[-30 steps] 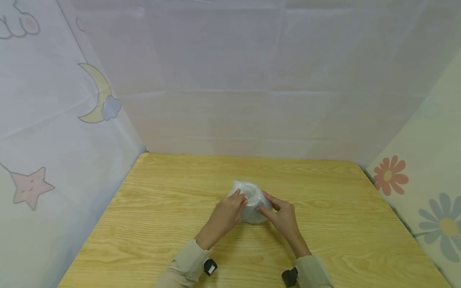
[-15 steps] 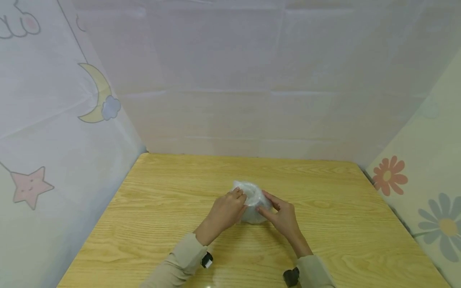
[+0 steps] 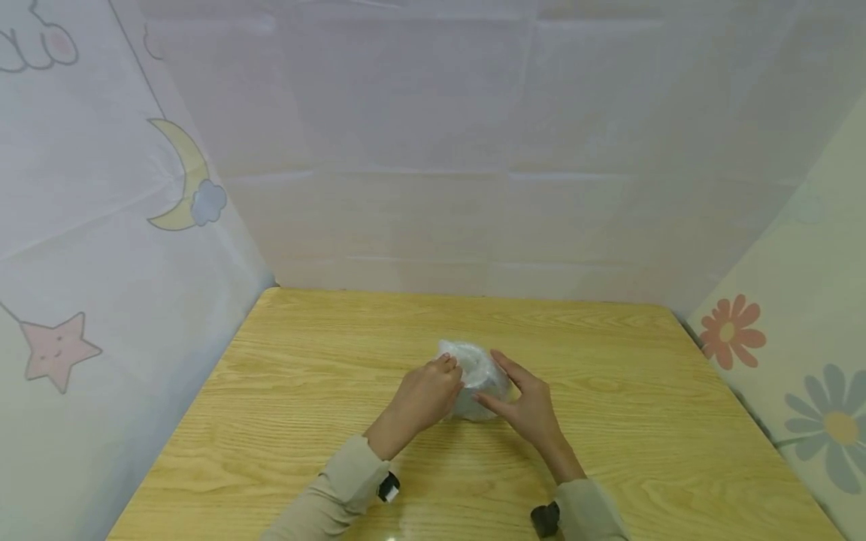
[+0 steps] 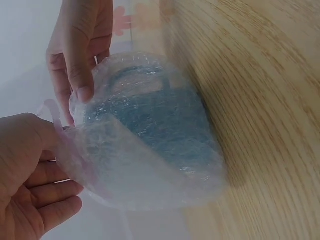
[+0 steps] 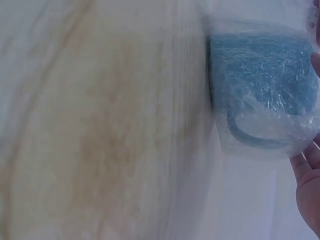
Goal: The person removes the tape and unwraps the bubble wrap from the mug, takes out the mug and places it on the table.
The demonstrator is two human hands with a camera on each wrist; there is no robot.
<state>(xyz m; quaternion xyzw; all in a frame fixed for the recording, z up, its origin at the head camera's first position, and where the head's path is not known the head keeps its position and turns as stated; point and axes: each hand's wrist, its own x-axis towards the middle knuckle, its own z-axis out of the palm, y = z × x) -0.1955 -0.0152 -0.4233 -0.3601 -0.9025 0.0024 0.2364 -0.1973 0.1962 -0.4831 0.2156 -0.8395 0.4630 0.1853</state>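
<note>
A blue mug [image 4: 165, 125] stands on the table inside clear bubble wrap [image 3: 473, 408]; its handle shows through the plastic. From the left, my left hand [image 3: 422, 396] pinches the wrap's upper edge, where a pinkish strip of plastic [image 4: 54, 114] sticks out in the left wrist view. My right hand [image 3: 532, 408] holds the mug's right side through the wrap, thumb on the near side and fingers beyond. In the right wrist view the mug is at upper right, and part of a hand [image 5: 309, 195] is cut off by the frame edge.
The wooden table [image 3: 304, 346] extends around the mug on all sides. A pale sheet [image 3: 406, 150] hangs behind it, with printed side sheets at left and right. Dark wrist cameras [image 3: 545, 518] sit at both cuffs.
My left hand has turned slightly and its fingers have drawn in at the wrap's edge. My right thumb has slid left along the mug, with the index finger a little higher. The mug stays in place.
</note>
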